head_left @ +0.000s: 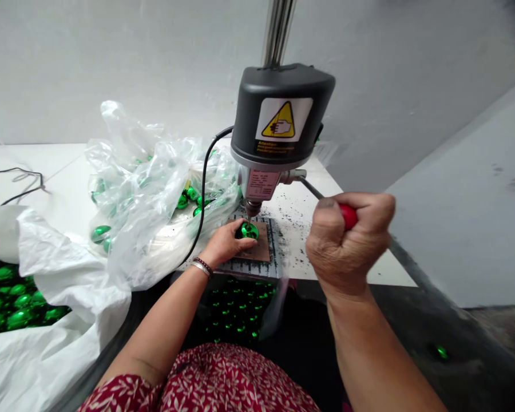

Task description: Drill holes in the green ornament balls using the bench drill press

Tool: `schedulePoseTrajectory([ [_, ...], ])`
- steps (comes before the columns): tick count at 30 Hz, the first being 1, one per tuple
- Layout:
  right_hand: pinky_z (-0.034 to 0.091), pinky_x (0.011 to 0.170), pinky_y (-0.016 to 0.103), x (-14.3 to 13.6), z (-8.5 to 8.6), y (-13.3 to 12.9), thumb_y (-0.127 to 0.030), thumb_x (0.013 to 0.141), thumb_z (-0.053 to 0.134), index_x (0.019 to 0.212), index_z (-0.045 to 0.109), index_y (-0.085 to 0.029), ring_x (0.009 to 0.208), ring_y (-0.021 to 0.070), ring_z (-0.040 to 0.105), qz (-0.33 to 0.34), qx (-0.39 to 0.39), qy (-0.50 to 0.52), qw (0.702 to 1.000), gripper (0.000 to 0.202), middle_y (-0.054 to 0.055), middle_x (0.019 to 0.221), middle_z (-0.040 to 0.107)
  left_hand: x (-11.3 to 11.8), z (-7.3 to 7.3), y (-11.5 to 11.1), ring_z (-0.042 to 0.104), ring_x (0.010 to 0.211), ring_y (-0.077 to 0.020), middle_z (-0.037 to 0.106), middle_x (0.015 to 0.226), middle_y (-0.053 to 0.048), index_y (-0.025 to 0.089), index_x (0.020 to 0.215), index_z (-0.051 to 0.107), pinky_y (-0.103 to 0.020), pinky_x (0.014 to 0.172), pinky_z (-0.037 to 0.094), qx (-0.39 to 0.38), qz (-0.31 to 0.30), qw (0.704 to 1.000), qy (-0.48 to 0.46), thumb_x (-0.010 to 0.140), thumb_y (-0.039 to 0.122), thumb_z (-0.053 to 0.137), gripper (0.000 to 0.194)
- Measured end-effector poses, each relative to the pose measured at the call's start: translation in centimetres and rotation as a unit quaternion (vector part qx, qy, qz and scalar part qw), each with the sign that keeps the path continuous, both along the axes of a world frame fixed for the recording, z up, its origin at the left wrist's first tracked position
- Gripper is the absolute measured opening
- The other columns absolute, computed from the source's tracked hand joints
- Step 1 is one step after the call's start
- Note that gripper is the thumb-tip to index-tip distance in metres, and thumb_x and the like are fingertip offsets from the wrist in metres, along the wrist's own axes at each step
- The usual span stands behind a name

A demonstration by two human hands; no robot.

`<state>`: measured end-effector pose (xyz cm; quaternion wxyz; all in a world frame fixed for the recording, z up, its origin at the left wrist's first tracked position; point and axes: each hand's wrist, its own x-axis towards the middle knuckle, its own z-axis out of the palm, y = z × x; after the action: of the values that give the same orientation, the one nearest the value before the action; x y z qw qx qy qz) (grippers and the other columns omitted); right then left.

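A small bench drill press [282,117] stands on the white table, its bit pointing down. Below the bit, a shiny green ball [249,230] rests on a brown board [261,252]. My left hand [226,245] grips this ball from the left, thumb at the near side and fingers at the far side. The bit appears to meet the top of the ball; the exact contact is too small to tell. My right hand [351,243] is closed around the red knob [348,216] of the drill press's feed lever [312,187], to the right of the machine.
Clear plastic bags [141,189] with green balls lie left of the press. A black cord [203,200] hangs in front of them. Dark shavings [289,220] litter the white table [369,270]. A white sack [75,297] of green balls is at left; one ball [442,352] lies on the floor.
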<state>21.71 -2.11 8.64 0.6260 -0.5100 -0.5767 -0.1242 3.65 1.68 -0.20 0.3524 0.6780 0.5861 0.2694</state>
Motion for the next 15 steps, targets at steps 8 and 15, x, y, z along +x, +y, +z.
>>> schedulePoseTrajectory([
  [8, 0.038, 0.055, 0.022, -0.3, -2.0, 0.1, -0.035, 0.091, 0.054, 0.083, 0.051, -0.021, 0.058, 0.0076, 0.047, 0.006, 0.057, 0.0, 0.998, 0.017, -0.002, 0.068, 0.053, -0.2, 0.0, 0.0, 0.071, 0.1, -0.0239, 0.08, 0.106, -0.003, 0.02, 0.124, 0.073, -0.033, 0.094, 0.054, -0.004, -0.017, 1.0, -0.013, 0.079, 0.034, 0.08, 0.048],
  [15, 0.032, 0.055, 0.02, 0.3, 5.3, 3.5, -0.035, 0.088, 0.056, 0.078, 0.05, -0.019, 0.058, 0.0048, 0.032, 0.014, -0.006, 0.018, 1.0, 0.02, -0.004, 0.064, 0.043, -0.3, 0.0, -0.8, 0.071, 0.1, -0.0243, 0.079, 0.105, -0.004, 0.018, 0.122, 0.073, -0.033, 0.092, 0.055, 0.005, 0.009, 0.999, -0.041, 0.074, 0.032, 0.082, 0.051],
])
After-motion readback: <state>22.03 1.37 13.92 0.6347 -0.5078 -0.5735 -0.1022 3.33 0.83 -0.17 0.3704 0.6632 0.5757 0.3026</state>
